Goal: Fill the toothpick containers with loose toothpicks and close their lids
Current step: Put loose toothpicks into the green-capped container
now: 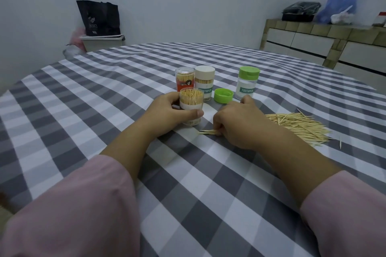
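Loose toothpick pile (300, 127) lying right of right hand (240, 123), left hand (167, 110) gripping open full container (191, 106), "TOOTHPICK"-labelled jars (247, 82) standing beyond hands, right hand pinching small toothpick bundle (207, 131), green lid (223, 95) lying off.

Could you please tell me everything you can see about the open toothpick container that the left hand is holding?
The open container is a small clear plastic cylinder with a white label band around its middle. It has no lid on and is packed with upright pale wooden toothpicks, tips showing at the mouth. It stands upright on the checked tablecloth, in front of two capped containers. The left hand grips it, thumb across the front.
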